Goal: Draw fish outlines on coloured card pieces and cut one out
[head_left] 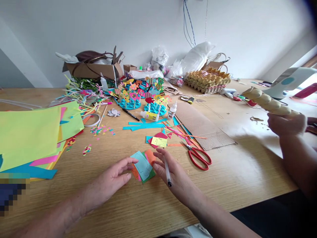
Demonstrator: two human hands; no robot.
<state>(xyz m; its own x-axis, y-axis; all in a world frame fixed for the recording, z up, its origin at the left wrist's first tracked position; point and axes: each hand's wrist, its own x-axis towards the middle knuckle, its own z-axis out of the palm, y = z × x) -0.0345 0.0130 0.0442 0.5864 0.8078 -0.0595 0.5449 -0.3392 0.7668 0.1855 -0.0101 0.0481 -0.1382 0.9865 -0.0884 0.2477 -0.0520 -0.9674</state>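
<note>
The left hand (pixel 112 177) lies released, fingertips on the paper pieces (pixel 143 167); the right hand (pixel 173 172) grasps a pen (pixel 167 172), red scissors (pixel 199 157) near it on the surface (pixel 235 172).

Fanned coloured paper pieces (pixel 143 167), flat on table

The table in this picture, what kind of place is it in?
Probably a home craft corner. The wooden table holds coloured paper sheets, red scissors, a glue bottle and paper fish. The left hand touches small paper pieces; the right hand holds a pen.
</note>
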